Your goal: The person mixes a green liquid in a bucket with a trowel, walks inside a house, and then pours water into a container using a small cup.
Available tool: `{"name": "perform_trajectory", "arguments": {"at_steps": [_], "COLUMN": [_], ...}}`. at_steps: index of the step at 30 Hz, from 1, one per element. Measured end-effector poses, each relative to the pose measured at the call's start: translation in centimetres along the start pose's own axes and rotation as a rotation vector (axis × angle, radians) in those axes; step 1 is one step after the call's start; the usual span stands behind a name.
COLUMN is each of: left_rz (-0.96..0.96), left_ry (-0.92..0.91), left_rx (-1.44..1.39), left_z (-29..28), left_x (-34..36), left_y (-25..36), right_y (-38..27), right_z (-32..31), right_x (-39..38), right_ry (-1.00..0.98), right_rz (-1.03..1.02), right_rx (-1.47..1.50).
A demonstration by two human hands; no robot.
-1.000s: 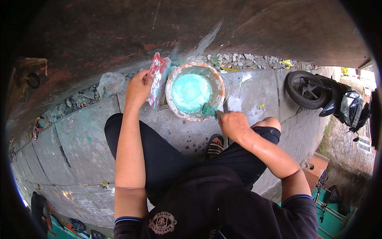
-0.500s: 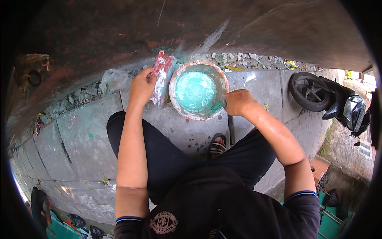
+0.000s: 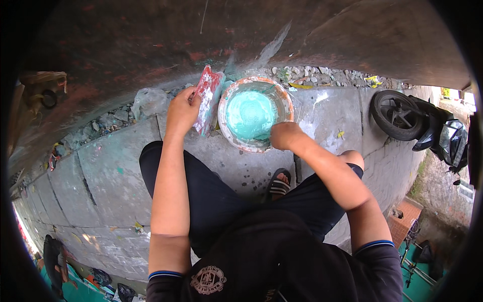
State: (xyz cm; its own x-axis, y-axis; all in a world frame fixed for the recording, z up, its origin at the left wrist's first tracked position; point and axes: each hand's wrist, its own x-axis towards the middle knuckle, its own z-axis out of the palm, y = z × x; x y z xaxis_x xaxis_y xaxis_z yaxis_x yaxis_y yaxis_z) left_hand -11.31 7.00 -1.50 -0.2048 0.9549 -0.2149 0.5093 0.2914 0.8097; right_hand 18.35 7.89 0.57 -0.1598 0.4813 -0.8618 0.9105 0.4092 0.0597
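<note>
A round bucket [image 3: 232,140] with a rim smeared orange and white stands on the pavement, holding light turquoise paint [image 3: 249,113]. Left of it, my left hand [image 3: 182,112] is closed on the edge of a flat red piece [image 3: 205,98], streaked with white and turquoise; its exact kind is unclear. That piece is tilted upright beside the bucket. My right hand [image 3: 286,136] is closed at the bucket's near right rim. A turquoise-coated tool [image 3: 264,136] shows slightly inside the bucket by that hand; its shape is mostly hidden.
A dark stained wall [image 3: 151,40] rises ahead, with rubble [image 3: 312,75] and a crumpled clear plastic bag [image 3: 150,102] along its foot. A motorcycle [image 3: 402,116] is to the right. At the lower left is another person [image 3: 54,259]. My sandalled foot [image 3: 279,183] is near the bucket.
My right hand has moved left and slightly down over the bucket's rim, with the turquoise-coated tool going further inside. My left hand still holds the red piece.
</note>
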Motion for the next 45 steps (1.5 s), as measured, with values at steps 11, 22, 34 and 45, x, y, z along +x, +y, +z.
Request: {"name": "perform_trajectory", "arguments": {"at_steps": [11,22,34,45], "left_rz": [0.031,0.012,0.043,0.026], "left_ry": [0.049,0.035,0.068,0.043], "left_rx": [0.004,-0.005,-0.01,-0.009], "left_z": [-0.1,0.2,0.3,0.6], "left_x": [0.1,0.1,0.4,0.7], "left_y": [-0.6,-0.5,-1.2,-1.3], "right_y": [-0.1,-2.4,-3.1,-4.4], "right_z": [1.1,0.7,1.6,1.1], "right_x": [2.4,3.3,3.9,5.3], "right_ry": [-0.049,-0.104,-0.087,-0.086], "right_rz": [-0.064,-0.091,-0.141,-0.044], "right_rx": [0.144,0.44,0.668,1.135]}}
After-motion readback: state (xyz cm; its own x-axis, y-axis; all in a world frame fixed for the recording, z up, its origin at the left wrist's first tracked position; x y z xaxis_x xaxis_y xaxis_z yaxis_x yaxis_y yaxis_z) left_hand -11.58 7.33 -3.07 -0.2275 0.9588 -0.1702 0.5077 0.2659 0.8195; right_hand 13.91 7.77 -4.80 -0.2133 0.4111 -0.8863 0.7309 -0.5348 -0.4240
